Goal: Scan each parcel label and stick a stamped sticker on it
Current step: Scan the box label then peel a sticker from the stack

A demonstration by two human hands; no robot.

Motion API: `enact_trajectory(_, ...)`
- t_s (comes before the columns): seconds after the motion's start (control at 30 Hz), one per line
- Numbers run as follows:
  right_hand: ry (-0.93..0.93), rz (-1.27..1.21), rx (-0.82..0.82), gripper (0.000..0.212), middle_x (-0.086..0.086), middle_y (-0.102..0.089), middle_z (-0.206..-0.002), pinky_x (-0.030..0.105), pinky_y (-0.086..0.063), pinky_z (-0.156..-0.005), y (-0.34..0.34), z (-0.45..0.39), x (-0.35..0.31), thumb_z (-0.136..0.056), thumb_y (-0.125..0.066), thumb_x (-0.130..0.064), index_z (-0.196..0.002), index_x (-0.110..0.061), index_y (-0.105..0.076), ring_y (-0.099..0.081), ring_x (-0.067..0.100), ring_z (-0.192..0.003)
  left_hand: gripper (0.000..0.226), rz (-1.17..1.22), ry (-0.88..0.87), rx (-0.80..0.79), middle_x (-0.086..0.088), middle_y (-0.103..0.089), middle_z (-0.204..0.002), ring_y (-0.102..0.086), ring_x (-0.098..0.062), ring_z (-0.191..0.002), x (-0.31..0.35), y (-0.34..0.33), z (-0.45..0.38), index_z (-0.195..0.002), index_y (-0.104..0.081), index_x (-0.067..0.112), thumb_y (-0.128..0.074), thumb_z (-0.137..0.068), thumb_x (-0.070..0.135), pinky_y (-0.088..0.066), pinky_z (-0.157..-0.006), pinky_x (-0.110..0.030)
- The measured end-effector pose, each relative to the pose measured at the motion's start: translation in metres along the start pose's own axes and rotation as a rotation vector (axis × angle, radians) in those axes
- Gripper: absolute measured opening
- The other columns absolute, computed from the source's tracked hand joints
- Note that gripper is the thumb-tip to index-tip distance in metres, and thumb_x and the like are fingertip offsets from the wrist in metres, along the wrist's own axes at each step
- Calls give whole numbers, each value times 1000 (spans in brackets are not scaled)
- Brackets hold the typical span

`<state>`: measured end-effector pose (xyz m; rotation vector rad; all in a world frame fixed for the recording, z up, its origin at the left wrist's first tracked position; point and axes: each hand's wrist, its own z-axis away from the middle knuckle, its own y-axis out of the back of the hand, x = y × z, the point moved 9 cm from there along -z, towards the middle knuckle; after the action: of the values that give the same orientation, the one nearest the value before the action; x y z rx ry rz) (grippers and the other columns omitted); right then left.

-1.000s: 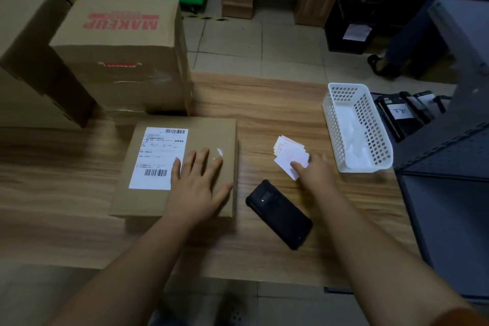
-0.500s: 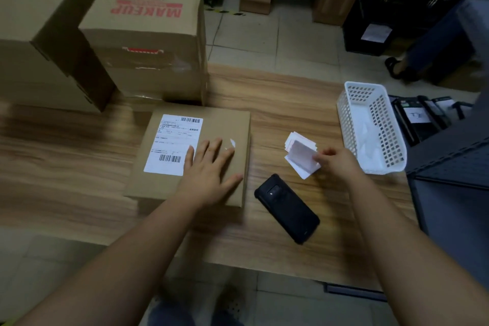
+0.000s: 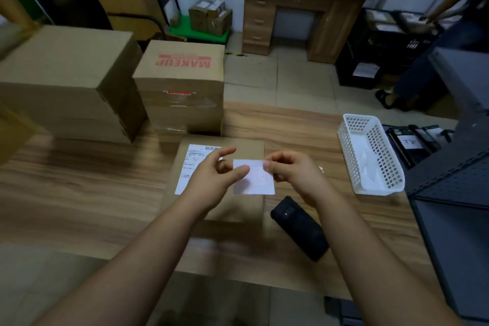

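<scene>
A flat brown parcel (image 3: 246, 149) lies on the wooden table (image 3: 79, 193), with a white barcode label (image 3: 189, 167) on its left part. Above the parcel both hands hold a white sticker (image 3: 255, 180) with a faint red stamp. My left hand (image 3: 214, 178) pinches its left edge between thumb and fingers. My right hand (image 3: 293, 173) pinches its upper right edge. A black handheld scanner (image 3: 300, 227) lies on the table to the right of the parcel, below my right hand. The rest of the sticker pile is hidden behind my right hand.
Two large cardboard boxes stand at the back left: a plain one (image 3: 68, 85) and one printed MAKEUP (image 3: 182, 87). A white plastic basket (image 3: 370, 156) sits at the right edge. A grey metal shelf (image 3: 455, 193) borders the table's right. A person (image 3: 428, 55) stands far right.
My right hand lifted one sticker off the pile and carried it left over the parcel. My left hand rose off the parcel and took the sticker's left edge. The view tilted up.
</scene>
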<state>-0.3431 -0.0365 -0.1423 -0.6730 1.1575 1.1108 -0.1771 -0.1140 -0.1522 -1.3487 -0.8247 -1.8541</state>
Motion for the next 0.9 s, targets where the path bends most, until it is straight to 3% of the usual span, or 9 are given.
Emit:
enact_trajectory(0.07, 15, -75, -18, 8, -1, -67, -78, 21, -50, -67, -22, 3, -11, -87, -69, -5, -93, -11, -68, -60, 9, -69, 42, 54, -1, 67, 13, -58, -65, -62, -7, -72, 3, 19, 3, -122, -60, 20, -76, -83, 14, -46, -71, -24)
enact_trajectory(0.23, -79, -227, -3, 11, 0, -73, -92, 26, -48, -73, -47, 12, -6, -91, -68, -18, -101, -14, -66, -60, 13, -79, 37, 41, -71, 204, 17, -54, -56, -57, 3, -58, 27, 70, 15, -115, -57, 20, -76, -84, 10, -46, -64, -23)
enact_trajectory(0.37, -117, -239, -87, 6, -4, -72, -84, 24, -45, -71, -80, 24, -12, -91, -66, -17, -95, -13, -67, -60, 11, -78, 39, 33, -89, 242, -3, -67, -82, -69, -9, -74, 49, 94, 28, -118, -56, 15, -75, -84, 10, -54, -58, -23)
enact_trajectory(0.5, -95, -263, -79, 2, -3, -72, -80, 24, -45, -70, -99, 31, -27, -91, -66, -13, -89, -14, -67, -61, 10, -73, 36, 48, -122, 258, 2, -68, -81, -68, 0, -66, 64, 103, 35, -115, -56, 15, -75, -84, 11, -52, -53, -19)
enact_trajectory(0.7, -43, -363, -74, 9, -1, -72, -78, 24, -44, -67, -98, 42, -49, -91, -64, -11, -84, -12, -68, -62, 11, -72, 31, 98, -162, 239, 3, -71, -81, -72, -14, -78, 85, 105, 39, -104, -56, 20, -77, -83, 12, -55, -60, -28)
enact_trajectory(0.8, 29, -389, -32, 6, 2, -69, -83, 24, -43, -66, -86, 46, -67, -90, -64, -12, -95, -12, -69, -60, 12, -74, 31, 85, -180, 205, -2, -73, -87, -74, -15, -81, 101, 100, 45, -106, -56, 20, -76, -83, 14, -60, -67, -36)
enact_trajectory(0.9, 120, -330, 44, 12, 2, -70, -85, 25, -39, -66, -68, 49, -92, -90, -66, -12, -102, -11, -69, -58, 12, -73, 34, 19, -238, 185, -1, -72, -81, -73, -16, -81, 117, 95, 49, -106, -56, 23, -78, -82, 16, -58, -66, -35)
